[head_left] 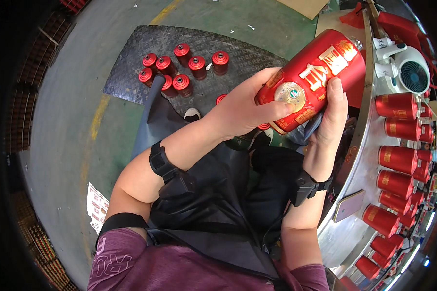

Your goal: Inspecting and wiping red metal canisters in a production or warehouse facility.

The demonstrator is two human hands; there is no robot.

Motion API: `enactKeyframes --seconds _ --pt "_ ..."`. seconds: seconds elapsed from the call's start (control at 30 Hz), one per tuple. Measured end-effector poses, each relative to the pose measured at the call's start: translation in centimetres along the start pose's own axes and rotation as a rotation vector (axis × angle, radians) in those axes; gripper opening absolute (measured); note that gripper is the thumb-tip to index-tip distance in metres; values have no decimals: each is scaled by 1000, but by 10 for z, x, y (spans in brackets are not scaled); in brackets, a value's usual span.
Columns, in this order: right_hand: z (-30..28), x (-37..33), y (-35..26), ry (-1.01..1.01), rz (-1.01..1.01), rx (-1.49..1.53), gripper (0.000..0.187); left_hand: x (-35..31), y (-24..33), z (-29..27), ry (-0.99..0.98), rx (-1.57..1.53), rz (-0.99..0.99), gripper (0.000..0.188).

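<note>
Between my two hands, above my lap, sits a red bottle [315,72] with gold lettering, tilted, its top toward the upper right. My left hand [240,111] wraps its lower end, thumb pressing a round gold seal [290,94] on its side. My right hand [331,119] cups it from beneath, fingers closed on the body with a blue-grey cloth [303,132] tucked under. I judge the seal is being pressed or checked; next comes firm, even pressure without smearing.

Counting outward: seven red bottles [182,68] stand upright on the dark floor mat [131,63], an eighth half hidden behind my wrist. Roughly a dozen lie on the curved metal tabletop [369,131], beside one small white fan [412,72].
</note>
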State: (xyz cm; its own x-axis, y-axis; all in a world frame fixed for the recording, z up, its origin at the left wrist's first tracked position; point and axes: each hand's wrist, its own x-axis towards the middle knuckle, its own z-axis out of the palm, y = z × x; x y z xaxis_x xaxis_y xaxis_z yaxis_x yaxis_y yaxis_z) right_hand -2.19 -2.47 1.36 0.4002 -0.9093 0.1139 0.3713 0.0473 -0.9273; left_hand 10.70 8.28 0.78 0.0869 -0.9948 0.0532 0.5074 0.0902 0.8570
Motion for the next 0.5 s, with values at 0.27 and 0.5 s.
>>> enactKeyframes --seconds 0.27,0.5 --pt "3 -4 -2 -34 -69 -110 54 0 -3 6 134 70 29 56" --pt "-9 -4 11 -158 -94 53 71 0 -11 4 201 217 158 66"
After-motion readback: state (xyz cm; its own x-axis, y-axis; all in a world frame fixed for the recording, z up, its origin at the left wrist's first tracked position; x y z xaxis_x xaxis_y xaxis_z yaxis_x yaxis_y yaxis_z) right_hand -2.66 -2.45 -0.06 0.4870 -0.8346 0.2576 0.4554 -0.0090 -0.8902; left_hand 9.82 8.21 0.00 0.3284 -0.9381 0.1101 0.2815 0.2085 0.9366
